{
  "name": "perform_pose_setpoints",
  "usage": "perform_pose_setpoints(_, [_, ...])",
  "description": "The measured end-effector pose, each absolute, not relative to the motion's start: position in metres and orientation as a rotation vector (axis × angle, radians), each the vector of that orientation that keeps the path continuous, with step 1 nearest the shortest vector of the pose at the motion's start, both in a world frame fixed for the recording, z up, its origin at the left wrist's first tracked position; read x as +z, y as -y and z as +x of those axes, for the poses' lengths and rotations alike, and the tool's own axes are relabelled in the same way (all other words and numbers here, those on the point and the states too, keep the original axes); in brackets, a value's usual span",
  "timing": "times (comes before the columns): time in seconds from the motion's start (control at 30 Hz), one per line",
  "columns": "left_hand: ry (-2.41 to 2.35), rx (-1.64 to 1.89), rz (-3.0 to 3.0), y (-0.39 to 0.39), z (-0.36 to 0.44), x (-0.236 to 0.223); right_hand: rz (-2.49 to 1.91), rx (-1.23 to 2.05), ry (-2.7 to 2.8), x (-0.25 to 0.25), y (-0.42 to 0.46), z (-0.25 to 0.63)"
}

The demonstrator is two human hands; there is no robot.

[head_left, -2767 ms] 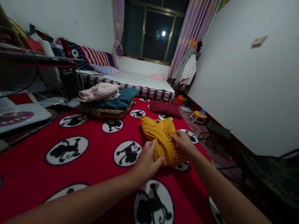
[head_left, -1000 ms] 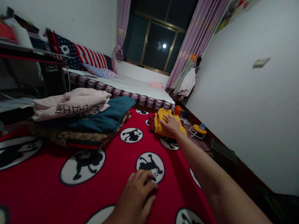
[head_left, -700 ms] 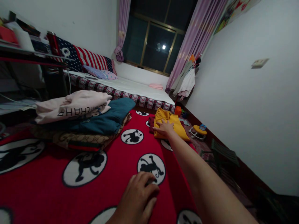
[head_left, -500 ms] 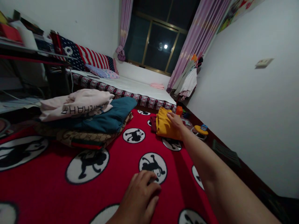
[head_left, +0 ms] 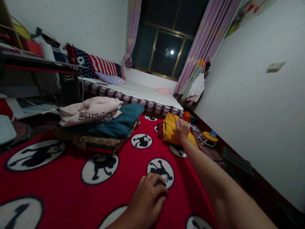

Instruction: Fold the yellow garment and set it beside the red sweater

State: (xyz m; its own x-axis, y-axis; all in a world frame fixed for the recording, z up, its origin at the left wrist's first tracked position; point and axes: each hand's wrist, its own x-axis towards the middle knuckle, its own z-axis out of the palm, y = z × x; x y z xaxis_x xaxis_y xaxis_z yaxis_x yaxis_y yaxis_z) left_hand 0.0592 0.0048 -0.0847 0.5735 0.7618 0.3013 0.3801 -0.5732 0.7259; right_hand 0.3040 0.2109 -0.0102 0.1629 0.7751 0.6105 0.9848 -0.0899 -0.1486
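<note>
My right hand (head_left: 182, 130) reaches far out and lies on a folded yellow garment (head_left: 171, 131), fingers curled over its near edge. The yellow piece rests on a folded dark red garment (head_left: 160, 129) at the far right of the red blanket (head_left: 71, 187), which is printed with black figures in white circles. My left hand (head_left: 147, 200) presses on the blanket close to me, fingers bent and together, with nothing seen in it.
A stack of folded clothes (head_left: 102, 122), pink on teal on patterned brown, sits at centre left. Beyond lies a bed (head_left: 143, 95) with a striped pillow. A yellow toy (head_left: 207, 138) and a small dark stool (head_left: 235, 162) stand on the floor by the right wall.
The yellow garment, folded near me 2.8 s ago, now lies on the dark red one far out. My right hand has shifted across it. My left hand stays pressed on the blanket.
</note>
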Motion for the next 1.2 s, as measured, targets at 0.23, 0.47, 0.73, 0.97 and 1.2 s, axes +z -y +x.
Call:
perform_pose_setpoints(0.23, [-0.885, 0.958, 2.164, -0.010, 0.060, -0.087, -2.122, -0.173, 1.972, -0.072, -0.119, 0.232])
perform_pose_setpoints(0.47, [-0.883, 1.109, 2.118, -0.011, 0.056, -0.086, -2.372, 0.002, 1.843, -0.083, -0.060, 0.184])
perform_pose_setpoints(0.73, [-0.813, 0.959, 2.141, -0.005, 0.049, -0.088, -2.025, 0.056, 1.805, -0.090, -0.025, 0.185])
perform_pose_setpoints(0.97, [-1.068, 1.090, 2.577, -0.020, -0.002, -0.053, -1.661, 0.193, 1.656, -0.103, -0.033, 0.200])
perform_pose_setpoints(1.2, [-2.189, 1.135, 2.296, -0.145, -0.121, 0.036, -1.713, 0.087, 1.670, -0.104, -0.034, 0.196])
